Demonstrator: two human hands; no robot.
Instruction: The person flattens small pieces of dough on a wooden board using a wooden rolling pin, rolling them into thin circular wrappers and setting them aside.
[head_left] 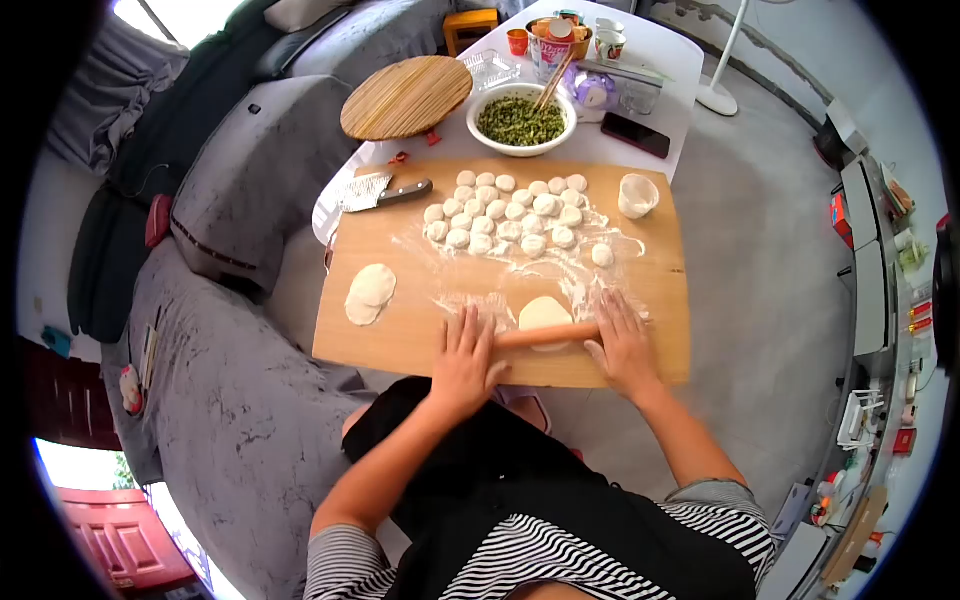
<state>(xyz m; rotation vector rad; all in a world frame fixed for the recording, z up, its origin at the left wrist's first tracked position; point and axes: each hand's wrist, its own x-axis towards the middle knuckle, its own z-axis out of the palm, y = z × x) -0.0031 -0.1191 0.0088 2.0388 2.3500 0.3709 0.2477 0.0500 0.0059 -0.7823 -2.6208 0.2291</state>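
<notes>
A wooden rolling pin (540,337) lies across a round dough wrapper (545,313) near the board's front edge. My left hand (466,360) rests over the pin's left end, fingers pointing forward. At the other end, my right hand (622,340) covers the pin in the same way. Rolled wrappers (371,292) overlap in a small stack on the left of the floured wooden board (420,345). Beyond my hands, several small dough pieces (510,230) sit grouped, and a single dough piece (602,255) lies apart on the right.
A cleaver (385,192) lies at the board's upper left; a clear cup (637,196) stands upper right. Behind are a bowl of chopped green filling (521,121) with chopsticks, a round woven tray (407,97) and a phone (635,135). A covered sofa (240,400) is left.
</notes>
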